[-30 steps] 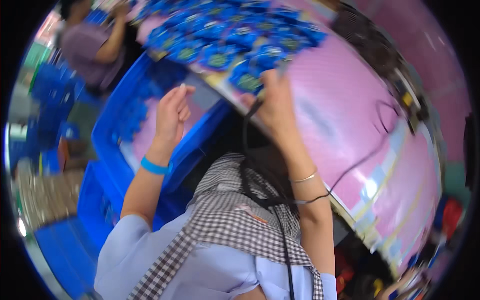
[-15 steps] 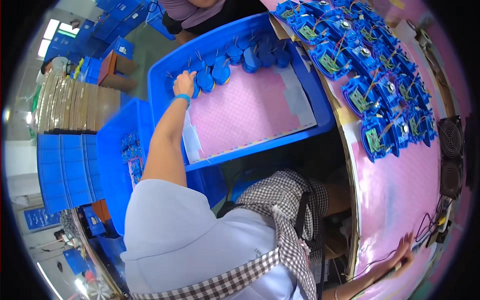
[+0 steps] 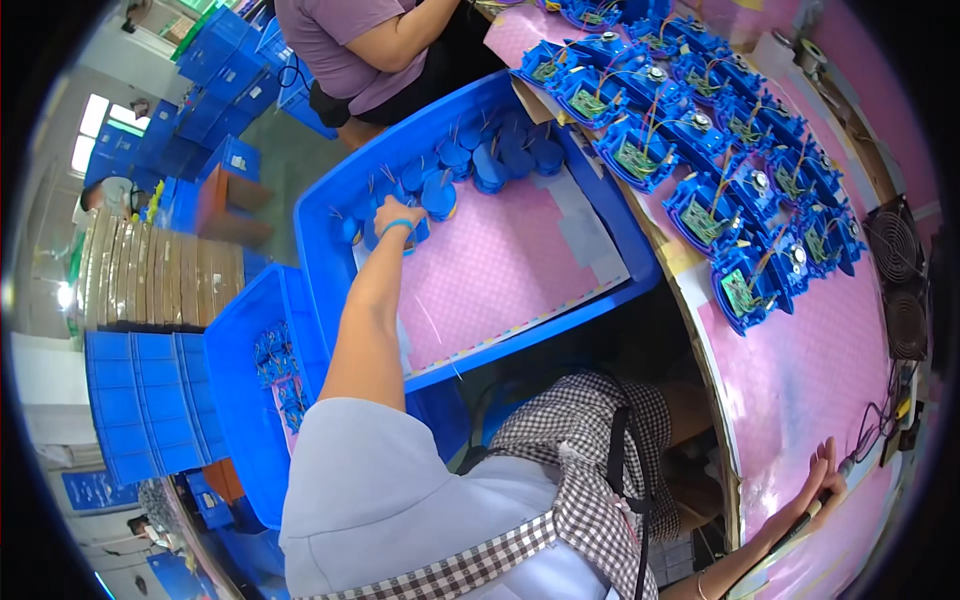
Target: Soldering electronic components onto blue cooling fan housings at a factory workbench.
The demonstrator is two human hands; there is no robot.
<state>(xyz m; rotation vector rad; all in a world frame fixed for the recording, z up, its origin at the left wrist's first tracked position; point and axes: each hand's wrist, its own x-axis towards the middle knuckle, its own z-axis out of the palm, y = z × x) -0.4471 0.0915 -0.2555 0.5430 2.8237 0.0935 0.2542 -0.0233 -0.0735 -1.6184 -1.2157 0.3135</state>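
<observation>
My left hand [image 3: 396, 216] reaches into a large blue bin [image 3: 330, 310], with its fingers closed on a round blue part [image 3: 416, 236]. The fingertips hide some of that part. Similar blue parts [image 3: 489, 168] with thin wires sticking up stand along the far side of the bin, on a pink patterned sheet [image 3: 500, 265]. Far to the right, my right hand [image 3: 822, 490] is over the pink-topped bench [image 3: 800, 390]. It is closed around a slim pen-shaped tool with a cord, apparently a soldering iron [image 3: 802, 522].
Rows of blue housings [image 3: 702, 215] with green circuit boards and wires cover the bench's far part. A second blue bin [image 3: 235, 375] of small parts stands at left. Dark fans [image 3: 905, 325] line the right edge. Another person [image 3: 375, 45] sits beyond the large bin.
My left hand has shifted slightly right and nearer within the bin, a blue part now showing at its fingers. My right hand stays by the bench. The whole view has shifted.
</observation>
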